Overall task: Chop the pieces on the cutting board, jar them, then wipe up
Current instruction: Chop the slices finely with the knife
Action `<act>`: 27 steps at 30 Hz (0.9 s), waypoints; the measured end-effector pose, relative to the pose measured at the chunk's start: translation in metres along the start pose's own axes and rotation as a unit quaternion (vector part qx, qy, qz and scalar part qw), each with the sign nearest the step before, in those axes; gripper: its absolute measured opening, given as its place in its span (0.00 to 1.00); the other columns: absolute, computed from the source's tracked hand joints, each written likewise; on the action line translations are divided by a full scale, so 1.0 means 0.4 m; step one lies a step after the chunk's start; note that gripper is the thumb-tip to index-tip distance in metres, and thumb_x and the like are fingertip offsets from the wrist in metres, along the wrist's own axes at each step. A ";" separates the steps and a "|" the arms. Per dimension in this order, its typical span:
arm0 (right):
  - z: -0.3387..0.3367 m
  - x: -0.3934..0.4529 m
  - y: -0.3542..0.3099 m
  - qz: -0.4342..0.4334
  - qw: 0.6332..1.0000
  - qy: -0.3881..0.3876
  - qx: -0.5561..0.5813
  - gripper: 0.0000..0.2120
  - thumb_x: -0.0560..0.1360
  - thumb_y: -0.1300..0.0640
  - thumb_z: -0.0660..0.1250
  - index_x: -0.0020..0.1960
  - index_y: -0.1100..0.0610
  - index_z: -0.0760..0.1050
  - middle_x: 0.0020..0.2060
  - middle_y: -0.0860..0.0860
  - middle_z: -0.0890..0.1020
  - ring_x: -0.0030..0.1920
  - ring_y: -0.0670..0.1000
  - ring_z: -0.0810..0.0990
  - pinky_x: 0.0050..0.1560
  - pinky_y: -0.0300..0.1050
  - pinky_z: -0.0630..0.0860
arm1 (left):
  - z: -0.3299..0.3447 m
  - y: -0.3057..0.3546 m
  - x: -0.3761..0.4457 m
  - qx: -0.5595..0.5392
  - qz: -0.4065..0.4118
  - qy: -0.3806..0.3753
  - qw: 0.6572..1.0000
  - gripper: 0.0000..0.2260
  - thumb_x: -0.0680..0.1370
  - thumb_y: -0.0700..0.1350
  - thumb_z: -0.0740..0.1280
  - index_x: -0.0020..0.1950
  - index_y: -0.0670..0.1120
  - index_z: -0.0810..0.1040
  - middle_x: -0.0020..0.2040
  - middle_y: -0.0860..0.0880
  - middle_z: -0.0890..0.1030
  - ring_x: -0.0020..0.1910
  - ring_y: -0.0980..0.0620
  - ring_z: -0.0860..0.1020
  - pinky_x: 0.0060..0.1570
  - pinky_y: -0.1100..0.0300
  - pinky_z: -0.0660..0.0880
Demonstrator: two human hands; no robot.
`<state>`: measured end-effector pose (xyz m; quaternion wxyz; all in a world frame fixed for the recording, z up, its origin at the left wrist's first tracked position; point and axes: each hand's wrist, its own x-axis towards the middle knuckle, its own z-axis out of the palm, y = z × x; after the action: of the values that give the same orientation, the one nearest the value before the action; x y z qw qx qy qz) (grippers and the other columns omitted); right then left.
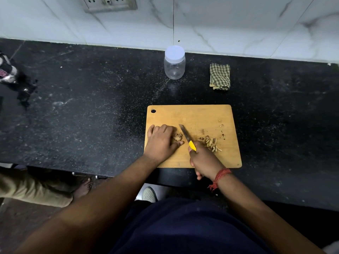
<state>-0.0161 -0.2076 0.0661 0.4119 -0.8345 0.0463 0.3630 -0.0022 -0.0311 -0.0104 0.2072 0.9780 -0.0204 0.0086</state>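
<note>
Most of the uncut piece (178, 137) lay hidden under the left hand (162, 142), only its pale brown, knobbly end showing past the fingertips; what it was could not be told for certain. The left fingers (169, 130) were curled down over it, pressing it onto the wooden cutting board (198, 114), with the thumb lying along the near side. The right hand (203, 160) was wrapped round the yellow handle of a knife (187, 137), which it largely covered, so only a short yellow stretch and the narrow blade showed; the blade slanted away and to the left, its edge just beside the uncut piece. Whether the blade touched the board could not be told. To the right of the knife, on the board, sat a small heap of chopped pieces (211, 143), tan sticks and bits. Beyond the board, on the black speckled counter (91, 107), stood a clear jar (174, 63) with a white lid on, and a folded green checked cloth (219, 77) to its right.
</note>
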 end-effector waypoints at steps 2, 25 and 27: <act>-0.002 -0.001 0.001 0.000 1.000 -0.001 0.003 0.13 0.84 0.53 0.53 0.67 0.51 0.65 0.40 0.55 0.78 0.26 0.50 0.73 0.26 0.43 0.76 | -0.001 -0.008 -0.001 -0.003 0.015 -0.006 1.000 0.21 0.77 0.61 0.69 0.64 0.51 0.77 0.57 0.52 0.78 0.60 0.47 0.75 0.74 0.42 0.57; 0.026 -0.007 -0.012 -0.030 0.994 0.024 -0.107 0.13 0.84 0.56 0.54 0.67 0.57 0.64 0.42 0.53 0.76 0.26 0.52 0.77 0.23 0.45 0.78 | -0.006 -0.013 -0.006 -0.042 0.026 -0.004 0.999 0.13 0.76 0.51 0.72 0.58 0.49 0.78 0.56 0.52 0.78 0.54 0.47 0.77 0.72 0.41 0.61; 0.025 -0.007 -0.013 -0.029 0.993 0.024 -0.114 0.11 0.84 0.56 0.54 0.65 0.57 0.64 0.41 0.53 0.76 0.26 0.53 0.78 0.24 0.47 0.79 | -0.007 -0.009 -0.007 -0.037 0.029 -0.002 0.999 0.13 0.76 0.51 0.72 0.59 0.50 0.78 0.56 0.52 0.78 0.54 0.47 0.77 0.71 0.40 0.62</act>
<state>-0.0220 -0.1976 0.0674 0.3231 -0.8856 -0.0094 0.3334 -0.0047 -0.0264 -0.0094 0.2430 0.9687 -0.0491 0.0118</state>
